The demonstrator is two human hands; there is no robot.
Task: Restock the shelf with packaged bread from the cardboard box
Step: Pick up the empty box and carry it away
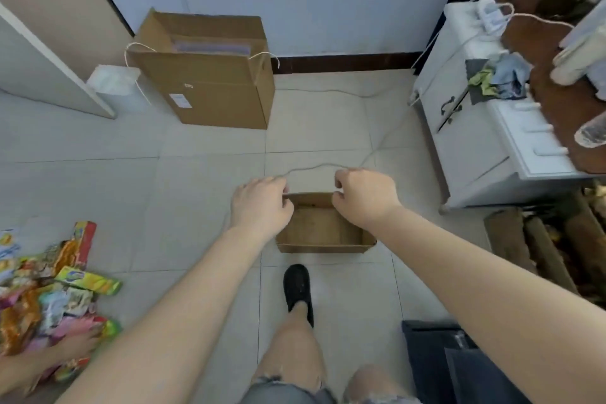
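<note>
Hands meet at the far rim of the small cardboard box (323,233) on the floor tiles (203,180): the left hand (260,202) curls its fingers over the far-left corner, the right hand (364,195) over the far-right. Both arms reach forward and down, about equally near. The box's long axis runs left to right; its inside looks bare. No bread shows there; bright packets (49,292) lie well apart at left.

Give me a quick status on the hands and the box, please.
Left hand and right hand gripping small cardboard box far rim. Box looks empty. Nothing blocking.
</note>
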